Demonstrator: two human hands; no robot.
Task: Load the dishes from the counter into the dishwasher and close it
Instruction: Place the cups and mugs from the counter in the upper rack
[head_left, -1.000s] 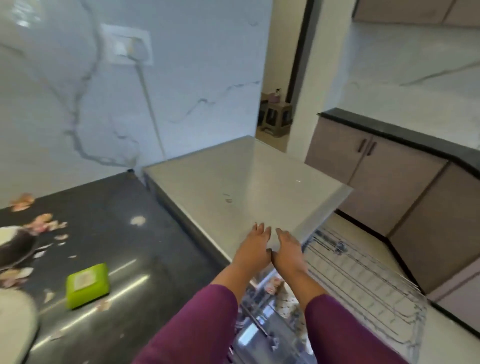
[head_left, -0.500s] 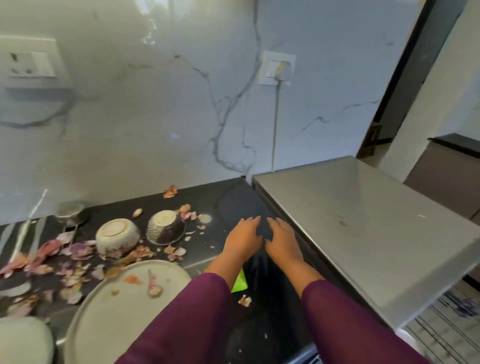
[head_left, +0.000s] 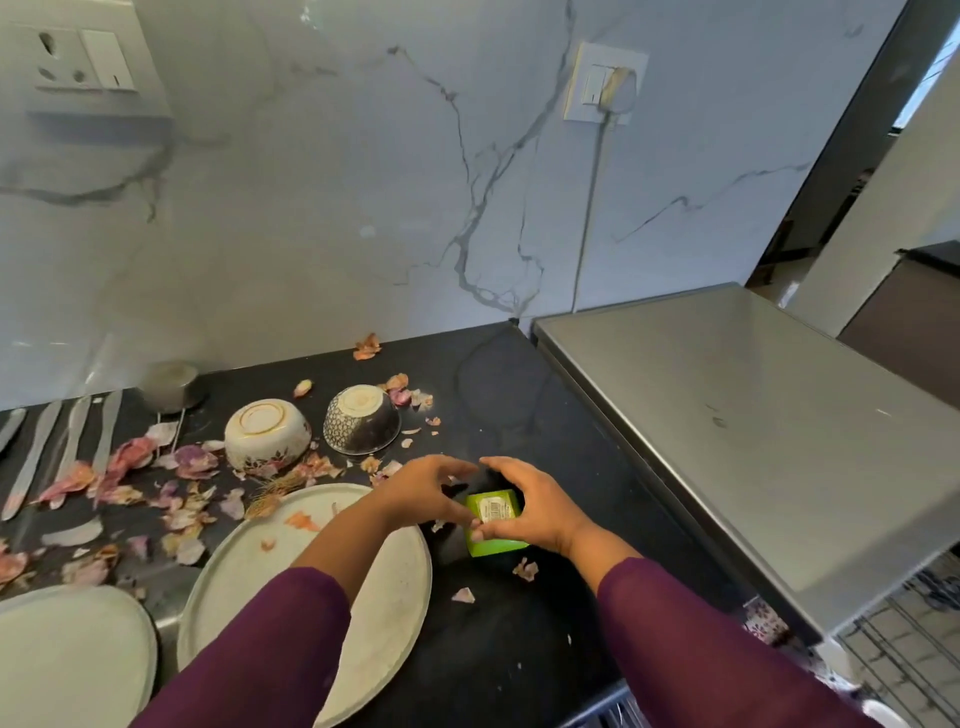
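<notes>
Gripping a lime-green square plastic box (head_left: 493, 526) with a white barcode label, low over the black stone counter (head_left: 519, 649): pinching its near-left edge with the curled fingers and thumb of the left hand (head_left: 421, 493), wrapping the right hand (head_left: 535, 512) round its right side. Judging it light and rigid, needing no more than a fingertip pinch on opposite edges. Leaving the dishes unloaded on the counter: passing the left forearm over a large round pale ceramic plate (head_left: 384, 597) lying flat just left of the box, with a second pale plate (head_left: 67, 654) at the lower-left edge. Noting, further back among scattered pink onion peels (head_left: 192, 462), a white gold-ringed bowl (head_left: 267, 436) and a dark patterned bowl (head_left: 362, 421), both upturned and close together. Expecting these to be heavy, stiff, breakable, perhaps slick with residue, so favouring a firm rim grip, thumb above, fingers beneath. Keeping the steel dishwasher top (head_left: 753, 415) on the right, with its wire rack (head_left: 904, 639) pulled out below.
</notes>
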